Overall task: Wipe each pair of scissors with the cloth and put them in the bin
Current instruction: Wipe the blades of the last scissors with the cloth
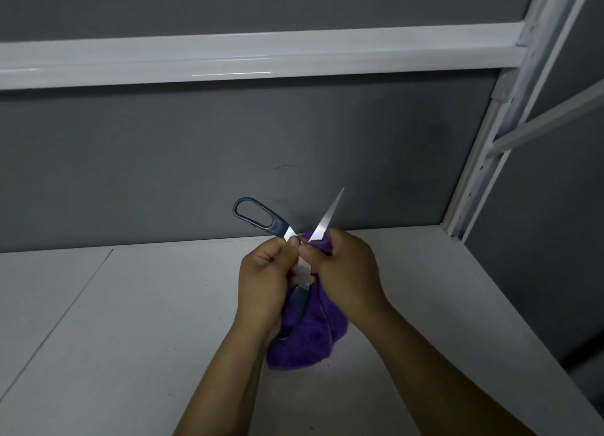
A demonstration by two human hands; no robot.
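Head view: your left hand grips the open scissors at the pivot, above the desk. Your right hand pinches the cloth round one blade. Wipe pivot-to-tip, fingers off the edge.

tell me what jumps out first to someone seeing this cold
The open scissors at centre, dark blue handles and one bare blade pointing up, held above the white table. The left hand grips them near the pivot while the right hand bunches a purple cloth round the blade's base. Behind runs a white rail across a grey wall.
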